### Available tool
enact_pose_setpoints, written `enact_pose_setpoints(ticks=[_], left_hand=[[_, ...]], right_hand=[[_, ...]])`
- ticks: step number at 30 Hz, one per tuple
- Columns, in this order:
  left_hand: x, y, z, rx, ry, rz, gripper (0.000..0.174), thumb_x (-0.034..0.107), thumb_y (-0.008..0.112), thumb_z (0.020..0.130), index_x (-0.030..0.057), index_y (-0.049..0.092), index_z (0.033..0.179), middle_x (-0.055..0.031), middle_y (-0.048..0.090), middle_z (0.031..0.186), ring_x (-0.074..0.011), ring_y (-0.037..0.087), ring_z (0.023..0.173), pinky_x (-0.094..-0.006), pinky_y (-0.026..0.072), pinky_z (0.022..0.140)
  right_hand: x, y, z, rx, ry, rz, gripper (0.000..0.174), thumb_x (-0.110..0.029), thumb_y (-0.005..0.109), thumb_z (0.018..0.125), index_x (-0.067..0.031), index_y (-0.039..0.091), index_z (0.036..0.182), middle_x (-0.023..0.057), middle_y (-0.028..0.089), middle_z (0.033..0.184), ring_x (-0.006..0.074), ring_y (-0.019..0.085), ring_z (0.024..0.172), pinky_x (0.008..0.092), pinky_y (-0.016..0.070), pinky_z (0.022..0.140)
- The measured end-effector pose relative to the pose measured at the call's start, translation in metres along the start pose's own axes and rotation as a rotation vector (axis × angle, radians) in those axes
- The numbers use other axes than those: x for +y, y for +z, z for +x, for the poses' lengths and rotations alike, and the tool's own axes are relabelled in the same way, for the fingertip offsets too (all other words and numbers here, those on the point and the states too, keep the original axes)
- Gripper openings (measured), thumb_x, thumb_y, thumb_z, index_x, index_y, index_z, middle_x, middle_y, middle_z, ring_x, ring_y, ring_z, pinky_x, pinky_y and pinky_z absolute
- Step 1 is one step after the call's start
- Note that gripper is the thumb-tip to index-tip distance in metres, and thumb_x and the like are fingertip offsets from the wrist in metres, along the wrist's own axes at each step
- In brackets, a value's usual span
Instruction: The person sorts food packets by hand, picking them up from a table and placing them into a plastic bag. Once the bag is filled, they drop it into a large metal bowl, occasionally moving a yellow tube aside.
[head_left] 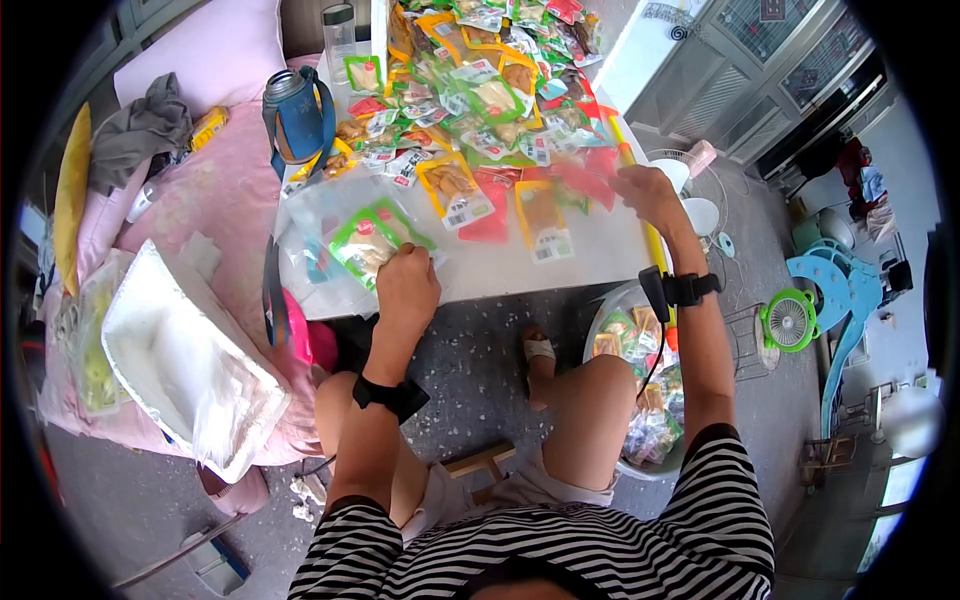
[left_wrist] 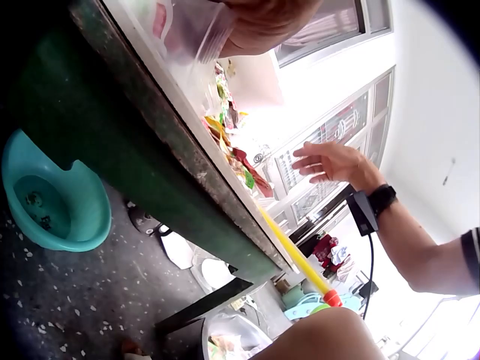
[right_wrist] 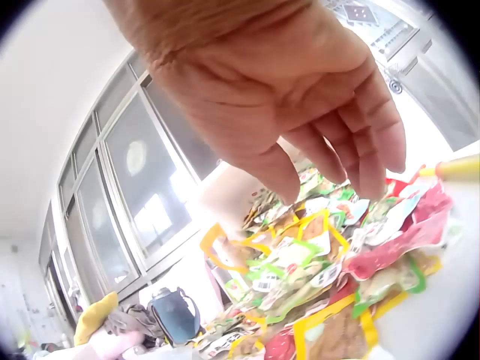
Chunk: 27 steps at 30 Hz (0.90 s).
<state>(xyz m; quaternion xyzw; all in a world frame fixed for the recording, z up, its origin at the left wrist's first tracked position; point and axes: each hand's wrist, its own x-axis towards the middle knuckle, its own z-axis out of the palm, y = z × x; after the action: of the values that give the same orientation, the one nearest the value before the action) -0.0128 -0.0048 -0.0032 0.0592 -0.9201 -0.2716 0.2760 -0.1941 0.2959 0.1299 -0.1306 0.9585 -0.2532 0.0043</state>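
My left hand [head_left: 408, 290] grips the edge of a transparent zip bag [left_wrist: 196, 34] at the table's front edge. Green-edged food packets [head_left: 365, 240] show through its plastic. Over the right side of the table, my right hand [head_left: 655, 195] hangs with loosely bent fingers and holds nothing; in the right wrist view its fingertips overlap the heap of snack packets [right_wrist: 300, 255]. Between the hands lie a yellow-edged packet [head_left: 453, 190], another yellow-edged packet [head_left: 542, 220] and a red packet [head_left: 487, 210].
The big packet heap [head_left: 480, 90] covers the back of the white table [head_left: 480, 275]. A blue flask [head_left: 297, 115] stands at its left. Along the right edge runs a yellow pole [head_left: 653, 240]. Below it sits a tub of packets [head_left: 645, 455]. A white foam box [head_left: 150, 330] lies left.
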Motion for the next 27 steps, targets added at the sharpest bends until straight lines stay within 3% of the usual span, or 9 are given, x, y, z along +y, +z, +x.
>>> enact_pose_setpoints(ticks=[3, 6, 10, 13, 14, 18, 21, 24, 27], left_hand=[[0.002, -0.003, 0.001, -0.034, -0.022, -0.001, 0.008, 0.003, 0.060, 0.076, -0.0029, 0.059, 0.071, -0.0198, 0.059, 0.076, -0.0392, 0.061, 0.071, -0.0477, 0.0495, 0.066], [0.002, -0.004, 0.001, -0.039, -0.042, -0.044, 0.009, 0.003, 0.059, 0.079, -0.0031, 0.057, 0.072, -0.0201, 0.059, 0.077, -0.0409, 0.060, 0.072, -0.0482, 0.0479, 0.065], [0.001, -0.002, 0.001, -0.039, -0.060, -0.053, 0.008, 0.002, 0.059, 0.077, -0.0027, 0.057, 0.071, -0.0198, 0.058, 0.075, -0.0406, 0.060, 0.071, -0.0483, 0.0480, 0.065], [0.001, -0.004, 0.001, -0.039, -0.049, -0.064, 0.009, 0.002, 0.059, 0.079, -0.0030, 0.054, 0.073, -0.0197, 0.057, 0.076, -0.0420, 0.058, 0.070, -0.0490, 0.0459, 0.062], [0.001, -0.003, 0.001, -0.034, -0.044, -0.061, 0.009, 0.002, 0.059, 0.079, -0.0029, 0.054, 0.073, -0.0196, 0.056, 0.076, -0.0421, 0.058, 0.070, -0.0490, 0.0459, 0.062], [0.001, -0.004, 0.002, -0.024, -0.033, -0.052, 0.009, 0.002, 0.059, 0.078, -0.0023, 0.054, 0.072, -0.0192, 0.056, 0.075, -0.0417, 0.058, 0.068, -0.0485, 0.0459, 0.061], [0.001, -0.005, 0.003, -0.014, -0.022, -0.046, 0.010, 0.001, 0.059, 0.077, -0.0017, 0.055, 0.068, -0.0195, 0.056, 0.073, -0.0409, 0.058, 0.066, -0.0485, 0.0469, 0.061], [0.000, -0.002, 0.002, -0.011, -0.027, -0.053, 0.008, 0.001, 0.060, 0.077, -0.0020, 0.056, 0.070, -0.0192, 0.057, 0.074, -0.0409, 0.059, 0.068, -0.0478, 0.0471, 0.061], [-0.001, -0.001, 0.002, -0.008, -0.031, -0.049, 0.007, 0.000, 0.060, 0.077, -0.0029, 0.056, 0.072, -0.0194, 0.058, 0.076, -0.0409, 0.059, 0.069, -0.0471, 0.0473, 0.062]], right_hand=[[-0.042, 0.019, 0.054, -0.097, -0.020, 0.161, 0.044, -0.036, 0.069, 0.083, 0.0033, 0.066, 0.102, 0.0128, 0.062, 0.078, 0.0172, 0.063, 0.071, 0.0298, 0.0519, 0.071], [-0.061, 0.056, 0.106, -0.051, 0.039, 0.279, 0.048, -0.040, 0.070, 0.080, 0.0029, 0.066, 0.102, 0.0151, 0.065, 0.083, 0.0220, 0.066, 0.078, 0.0338, 0.0522, 0.076], [-0.065, 0.101, 0.170, 0.200, -0.144, -0.015, 0.057, -0.049, 0.070, 0.074, -0.0010, 0.067, 0.105, 0.0204, 0.067, 0.101, 0.0332, 0.063, 0.100, 0.0406, 0.0497, 0.086], [-0.081, 0.121, 0.186, 0.247, -0.155, -0.065, 0.050, -0.045, 0.067, 0.077, -0.0011, 0.066, 0.101, 0.0194, 0.066, 0.103, 0.0350, 0.063, 0.093, 0.0428, 0.0482, 0.082], [-0.090, 0.125, 0.195, 0.177, -0.024, -0.097, 0.061, -0.046, 0.073, 0.072, -0.0036, 0.062, 0.115, 0.0191, 0.064, 0.112, 0.0329, 0.061, 0.104, 0.0403, 0.0482, 0.090], [-0.094, 0.149, 0.212, 0.265, -0.101, -0.282, 0.084, -0.042, 0.078, 0.063, -0.0081, 0.045, 0.132, 0.0149, 0.060, 0.117, 0.0307, 0.061, 0.106, 0.0380, 0.0490, 0.087], [-0.092, 0.143, 0.207, 0.244, -0.195, -0.049, 0.083, -0.040, 0.080, 0.060, -0.0072, 0.049, 0.130, 0.0159, 0.059, 0.119, 0.0285, 0.061, 0.107, 0.0387, 0.0488, 0.088], [-0.088, 0.126, 0.193, 0.206, -0.264, -0.044, 0.063, -0.035, 0.080, 0.065, -0.0062, 0.058, 0.116, 0.0110, 0.066, 0.100, 0.0231, 0.066, 0.089, 0.0375, 0.0502, 0.079], [-0.091, 0.097, 0.141, 0.141, -0.132, 0.618, 0.035, -0.030, 0.076, 0.074, -0.0033, 0.064, 0.094, 0.0045, 0.061, 0.071, 0.0172, 0.059, 0.062, 0.0350, 0.0471, 0.059]])
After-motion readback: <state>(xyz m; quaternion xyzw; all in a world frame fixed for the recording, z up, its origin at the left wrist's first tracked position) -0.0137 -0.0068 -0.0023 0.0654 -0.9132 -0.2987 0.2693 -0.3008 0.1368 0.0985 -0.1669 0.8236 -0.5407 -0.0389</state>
